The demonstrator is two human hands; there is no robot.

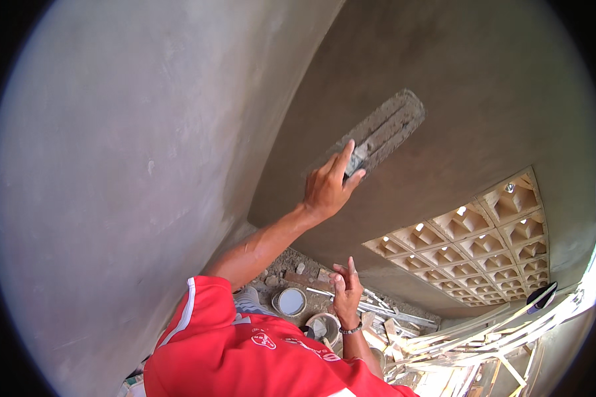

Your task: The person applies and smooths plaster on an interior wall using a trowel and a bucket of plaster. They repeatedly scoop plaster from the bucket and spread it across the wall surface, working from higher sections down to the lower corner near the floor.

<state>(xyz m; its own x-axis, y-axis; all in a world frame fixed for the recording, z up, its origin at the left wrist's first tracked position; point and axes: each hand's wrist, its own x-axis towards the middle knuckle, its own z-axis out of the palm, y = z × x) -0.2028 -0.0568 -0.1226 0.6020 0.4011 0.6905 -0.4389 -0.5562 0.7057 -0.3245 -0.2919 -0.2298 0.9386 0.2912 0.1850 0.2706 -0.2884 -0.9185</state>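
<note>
gripping trowel (394,126) in left hand (328,185), arm out at full reach. wrapping fingers round its handle (356,161), closed on it, with index finger stretched along upper side and thumb along lower. can't see the other fingertips, hidden past the back of the hand.

holding trowel face-on to dark wall (496,99), just right of the corner, above and left of block vent (477,245). tilted, long axis from lower left to upper right. caked with grey mortar on back and edges. looks flat to the wall; can't tell contact along the whole blade.

holding right hand (347,291) up lower down, near the vent's left end but apart from it. pointing index finger upward, curling others loosely, half open. can't see anything in its grasp. wearing bracelet (351,328) on that wrist, red shirt (245,351) with white sleeve trim.

see pale wall (126,165) filling the left side. below, between both arms: bucket (275,303) of pale grey liquid, second tub (335,329) beside right forearm, rubble (273,276) near wall foot. lower right: see timber strips (483,337) piled loosely, crossing each other.
</note>
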